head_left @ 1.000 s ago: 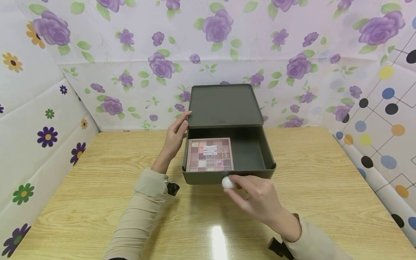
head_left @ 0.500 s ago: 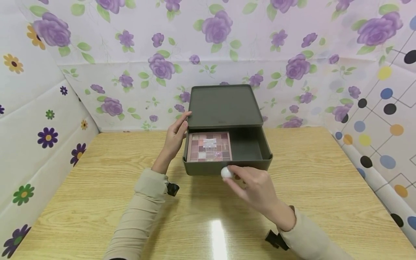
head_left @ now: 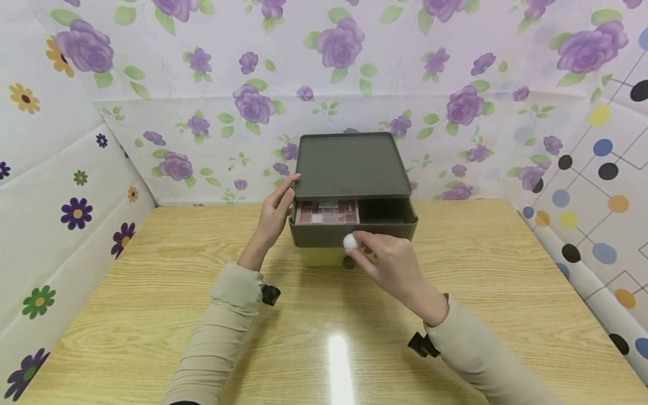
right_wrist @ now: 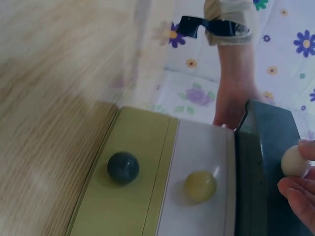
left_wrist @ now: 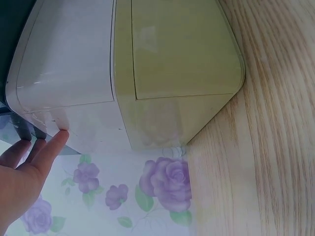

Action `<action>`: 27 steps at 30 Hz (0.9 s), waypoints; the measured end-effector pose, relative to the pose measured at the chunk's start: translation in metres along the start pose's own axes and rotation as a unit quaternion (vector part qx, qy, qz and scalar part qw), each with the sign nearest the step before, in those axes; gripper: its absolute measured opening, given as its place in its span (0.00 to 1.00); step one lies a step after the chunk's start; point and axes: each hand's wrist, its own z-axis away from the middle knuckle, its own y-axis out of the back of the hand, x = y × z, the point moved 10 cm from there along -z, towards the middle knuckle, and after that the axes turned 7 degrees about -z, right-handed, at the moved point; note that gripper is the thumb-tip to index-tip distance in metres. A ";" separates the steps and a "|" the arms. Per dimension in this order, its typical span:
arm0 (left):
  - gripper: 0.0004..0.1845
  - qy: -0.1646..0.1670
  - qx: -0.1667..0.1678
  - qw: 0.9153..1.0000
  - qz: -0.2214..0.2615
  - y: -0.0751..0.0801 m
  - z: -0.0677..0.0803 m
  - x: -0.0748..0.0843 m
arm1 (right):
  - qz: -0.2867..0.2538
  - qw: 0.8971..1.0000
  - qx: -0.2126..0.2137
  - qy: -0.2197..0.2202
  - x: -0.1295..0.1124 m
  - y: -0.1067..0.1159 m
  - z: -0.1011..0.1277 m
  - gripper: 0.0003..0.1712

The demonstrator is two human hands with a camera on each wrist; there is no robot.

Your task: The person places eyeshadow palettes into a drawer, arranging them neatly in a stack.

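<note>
A small drawer cabinet with a dark grey-green top stands on the table. Its top drawer is partly pulled out, and an eyeshadow palette lies in the drawer's left side, its rear part hidden under the cabinet top. Thumb and fingers of my right hand pinch the round white knob on that drawer's front. My left hand rests against the cabinet's left side, fingers fairly straight. In the left wrist view, its fingertips touch the pale middle tier.
Below are a pale drawer with a yellow knob and a yellow-green drawer with a dark knob, both closed. Floral cloth hangs behind the wood-grain table; patterned cloths flank both sides.
The top drawer has slid inward, away from me, with my right hand on its knob. Less of the palette shows, and the lower drawer's front has come into view. My left hand stays put.
</note>
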 end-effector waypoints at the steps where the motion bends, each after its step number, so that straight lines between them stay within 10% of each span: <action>1: 0.27 0.000 0.002 1.000 -0.007 0.000 0.000 0.000 | 0.000 1.000 -0.002 -0.003 0.003 -0.001 -0.001 0.19; 21: 0.27 0.006 -0.005 1.000 0.030 -0.005 0.000 0.003 | 0.002 0.998 -0.016 -0.061 0.050 -0.017 -0.016 0.11; 27: 0.25 0.013 -0.021 0.999 -0.024 -0.005 0.003 0.005 | 0.011 0.996 -0.029 -0.087 0.057 -0.006 -0.006 0.17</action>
